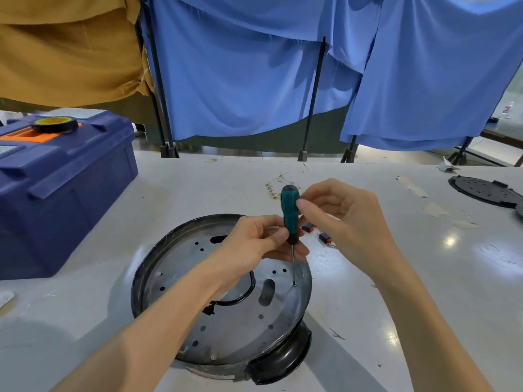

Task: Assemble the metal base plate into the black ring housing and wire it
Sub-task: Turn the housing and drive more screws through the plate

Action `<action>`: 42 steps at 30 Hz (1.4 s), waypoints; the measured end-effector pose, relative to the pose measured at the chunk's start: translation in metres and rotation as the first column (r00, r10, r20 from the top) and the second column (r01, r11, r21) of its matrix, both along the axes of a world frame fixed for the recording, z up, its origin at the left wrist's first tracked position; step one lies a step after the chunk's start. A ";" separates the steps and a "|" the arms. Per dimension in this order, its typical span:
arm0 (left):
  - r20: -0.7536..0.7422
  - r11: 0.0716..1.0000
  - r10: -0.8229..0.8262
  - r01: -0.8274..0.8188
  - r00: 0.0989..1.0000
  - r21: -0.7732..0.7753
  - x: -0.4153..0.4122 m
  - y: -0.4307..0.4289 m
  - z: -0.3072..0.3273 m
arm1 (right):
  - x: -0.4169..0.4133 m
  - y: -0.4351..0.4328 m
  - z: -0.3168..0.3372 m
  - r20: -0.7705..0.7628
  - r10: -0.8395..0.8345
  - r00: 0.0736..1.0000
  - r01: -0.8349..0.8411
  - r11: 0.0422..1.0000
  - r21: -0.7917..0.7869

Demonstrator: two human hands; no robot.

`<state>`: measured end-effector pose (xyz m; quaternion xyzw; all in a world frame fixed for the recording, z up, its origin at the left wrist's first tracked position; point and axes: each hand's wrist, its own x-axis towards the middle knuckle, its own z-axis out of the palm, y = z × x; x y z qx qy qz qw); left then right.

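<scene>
Both hands on the screwdriver (290,213): left hand (256,240) pinches the bottom of the green-and-black handle where the shaft comes out, right hand (343,222) pinches the upper handle between thumb and fingertips. Driver stands nearly upright, shaft running down to a screw (294,284) near the right edge of the metal plate (184,267). Plate sits inside the black ring (140,281), screw holes and slots facing up, the whole unit on the grey table (410,306) right in front of the person. Left forearm crosses over the plate's middle. Black cord (250,288) curves along the central opening, partly hidden under that arm. Two small black-and-red connectors (309,228) lie on the table just behind the ring, under the right hand. Row of brass terminals (272,190) further back, behind the driver handle. Blue toolbox (65,193) far left with a roll of black tape (54,125) on its lid. Black perforated disc (481,190) at the table's right edge. Blue cloth (254,80) and brown cloth (70,52) hang behind the table.
</scene>
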<state>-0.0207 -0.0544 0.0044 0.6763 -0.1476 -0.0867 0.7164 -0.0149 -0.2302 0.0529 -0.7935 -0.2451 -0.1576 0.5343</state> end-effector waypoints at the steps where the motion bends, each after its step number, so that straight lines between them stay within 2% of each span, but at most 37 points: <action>1: 0.002 1.000 -0.004 0.004 1.000 0.015 0.000 -0.001 0.000 | 0.000 -0.002 0.001 -0.002 0.004 1.000 -0.004 1.000 0.015; 9: -0.020 0.997 -0.073 0.074 0.997 0.038 0.000 -0.002 0.001 | 0.004 -0.005 0.008 -0.013 0.125 0.992 -0.126 0.985 -0.119; 14: -0.035 0.997 -0.063 0.062 0.997 -0.038 -0.002 -0.006 0.003 | 0.007 0.001 0.005 0.094 -0.055 0.994 0.066 0.991 -0.118; 17: 0.005 0.999 -0.040 0.040 0.999 -0.005 0.000 -0.009 0.002 | 0.006 0.005 0.006 0.150 -0.118 0.982 0.146 0.970 -0.195; 20: 0.014 0.999 -0.030 0.029 0.999 0.045 -0.001 -0.006 0.001 | 0.004 -0.004 0.017 0.025 0.012 1.000 -0.005 0.970 -0.242; 22: -0.003 0.999 -0.053 0.053 0.999 0.013 -0.002 -0.004 0.001 | 0.004 -0.005 0.018 -0.030 0.099 0.995 -0.103 0.973 -0.208; 23: -0.014 0.997 -0.075 0.075 0.997 -0.012 -0.003 -0.005 0.001 | 0.003 -0.003 0.017 -0.036 0.093 0.995 -0.098 0.978 -0.186; 25: -0.024 0.995 -0.096 0.095 0.995 -0.027 -0.004 -0.007 0.002 | 0.004 0.005 0.013 0.044 -0.031 0.999 0.040 0.979 -0.200; 27: -0.003 0.996 -0.088 0.088 0.996 -0.013 -0.003 -0.008 0.001 | 0.006 0.008 0.016 0.164 -0.178 0.970 0.220 0.930 -0.295; 28: 0.009 0.997 -0.081 0.081 0.997 -0.002 -0.002 -0.008 0.000 | 0.007 0.007 0.019 0.180 -0.199 0.963 0.249 0.911 -0.329; 31: 0.022 0.995 -0.094 0.093 0.995 0.038 -0.001 -0.005 -0.001 | 0.008 -0.002 0.028 0.022 -0.071 0.997 0.074 0.920 -0.385; 33: 0.016 0.989 -0.143 0.142 0.990 0.042 -0.002 -0.003 -0.001 | 0.010 -0.001 0.024 -0.014 0.023 1.000 -0.027 0.922 -0.385; 36: 0.003 0.984 -0.177 0.177 0.984 0.029 -0.004 -0.005 0.000 | 0.011 0.007 0.011 0.052 -0.071 0.996 0.085 0.928 -0.362; 39: -0.005 0.989 -0.144 0.144 0.990 0.045 -0.003 -0.008 -0.002 | 0.010 0.009 0.007 0.104 -0.237 0.966 0.259 0.869 -0.421; 42: 0.006 0.989 -0.121 0.120 0.993 0.090 -0.001 -0.009 -0.003 | 0.006 0.005 0.010 0.074 -0.170 0.983 0.185 0.891 -0.415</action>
